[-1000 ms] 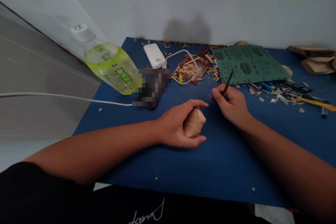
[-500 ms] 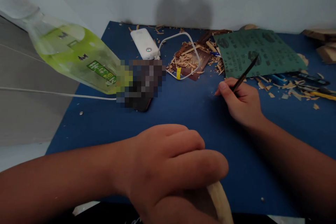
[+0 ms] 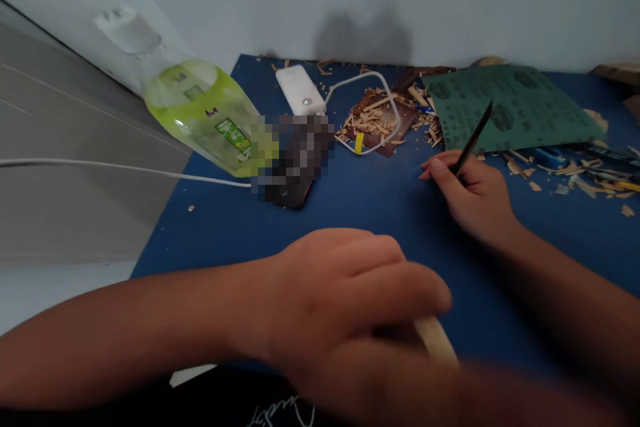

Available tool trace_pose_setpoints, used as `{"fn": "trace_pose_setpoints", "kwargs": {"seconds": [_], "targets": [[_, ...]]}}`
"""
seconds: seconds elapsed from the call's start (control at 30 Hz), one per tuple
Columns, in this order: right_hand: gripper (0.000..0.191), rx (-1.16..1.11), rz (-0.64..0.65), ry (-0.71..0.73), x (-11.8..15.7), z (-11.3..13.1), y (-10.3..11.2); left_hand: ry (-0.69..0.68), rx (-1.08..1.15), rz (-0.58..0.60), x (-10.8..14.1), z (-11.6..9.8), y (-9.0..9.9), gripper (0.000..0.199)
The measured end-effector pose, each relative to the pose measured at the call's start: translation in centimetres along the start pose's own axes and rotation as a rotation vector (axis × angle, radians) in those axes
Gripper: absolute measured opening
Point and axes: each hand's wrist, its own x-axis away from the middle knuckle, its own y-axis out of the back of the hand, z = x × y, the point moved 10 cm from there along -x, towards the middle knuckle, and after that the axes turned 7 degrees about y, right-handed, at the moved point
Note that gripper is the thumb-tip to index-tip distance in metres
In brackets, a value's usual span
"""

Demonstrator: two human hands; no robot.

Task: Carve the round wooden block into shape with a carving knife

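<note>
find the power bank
In the head view, the white power bank lies at the far edge of the blue work table, right of the lime-green plastic bottle and left of the wood shavings, with a white cable looping from it.

On the worktop [image 3: 360, 213]: power bank [image 3: 300, 89] behind phone [image 3: 293, 195], bottle [image 3: 200, 117] left, wood shavings [image 3: 375, 117] and sandpaper sheet [image 3: 515, 107] right, carving knife [image 3: 473, 130] in right grip [image 3: 473, 197].

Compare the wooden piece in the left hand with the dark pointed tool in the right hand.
The wooden piece is pale and curved, while the dark pointed tool is slim and tapers to a tip. Most of the wooden piece is hidden by the left hand and looks blurred; the tool's tip stands clear above the right hand. The wooden piece is nearer the viewer than the tool. Both are held in a hand over the blue tabletop.
</note>
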Motion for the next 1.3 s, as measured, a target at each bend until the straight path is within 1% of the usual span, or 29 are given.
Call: {"fn": "trace_pose_setpoints", "kwargs": {"seconds": [0.03,0.07,0.1,0.13,0.17,0.23,0.33,0.43,0.5,0.57,0.63,0.73,0.77,0.9,1.03,1.1,1.2,1.23,1.3], "targets": [[0.033,-0.013,0.003,-0.001,0.0,-0.1,-0.1,-0.061,-0.034,0.035,-0.3,-0.1,-0.8,0.056],[0.033,-0.025,0.001,-0.003,0.0,-0.1,-0.1,-0.026,-0.112,0.041,-0.7,0.8,-1.4,0.064],[0.033,-0.036,0.001,-0.008,0.0,-0.2,-0.2,0.056,-0.198,0.010,-1.1,2.2,-1.6,0.070],[0.034,-0.045,0.000,-0.016,0.1,-0.4,-0.3,0.135,-0.249,-0.006,-1.4,3.5,-1.9,0.071],[0.034,-0.053,-0.004,-0.028,0.1,-0.5,-0.3,0.181,-0.256,0.002,-1.6,4.4,-2.5,0.069],[0.034,-0.069,-0.012,-0.053,0.3,-0.8,-0.4,0.202,-0.215,0.013,-1.9,5.4,-3.3,0.066],[0.033,-0.087,-0.020,-0.071,0.4,-1.1,-0.4,0.236,-0.212,-0.036,-1.9,6.4,-3.0,0.066],[0.032,-0.086,-0.023,-0.080,0.5,-1.2,-0.4,0.340,-0.286,-0.086,-1.8,7.5,-2.0,0.062],[0.032,-0.092,-0.033,-0.079,0.6,-1.2,-0.3,0.373,-0.270,-0.097,-1.8,7.8,-1.7,0.062],[0.032,-0.103,-0.050,-0.066,0.6,-1.0,-0.2,0.346,-0.199,-0.091,-1.8,7.6,-1.9,0.063],[0.032,-0.115,-0.054,-0.038,0.6,-0.6,-0.1,0.261,-0.087,-0.052,-2.0,7.1,-2.6,0.066],[0.033,-0.124,-0.052,-0.013,0.7,0.0,-0.1,0.136,0.057,0.040,-2.1,6.3,-3.7,0.071],[0.034,-0.119,-0.051,-0.018,0.7,0.1,-0.1,0.125,0.071,0.064,-2.1,6.4,-3.9,0.072],[0.037,-0.111,-0.039,-0.043,0.8,-0.2,-0.3,0.164,0.024,0.102,-2.2,7.1,-4.3,0.071],[0.043,-0.154,-0.038,0.026,0.6,0.4,-0.4,0.122,0.084,0.086,-2.1,6.7,-4.2,0.069],[0.044,-0.157,-0.024,0.073,0.6,1.0,-0.5,0.158,0.130,0.086,-2.0,7.0,-4.2,0.075],[0.042,-0.136,-0.003,0.102,0.8,1.6,-0.7,0.291,0.202,0.104,-1.8,8.1,-4.3,0.089],[0.042,-0.128,0.002,0.102,0.9,1.7,-0.8,0.333,0.225,0.104,-1.7,8.5,-4.2,0.090],[0.044,-0.123,0.017,0.101,1.0,1.8,-1.0,0.393,0.270,0.102,-1.7,9.2,-4.1,0.084]]}}
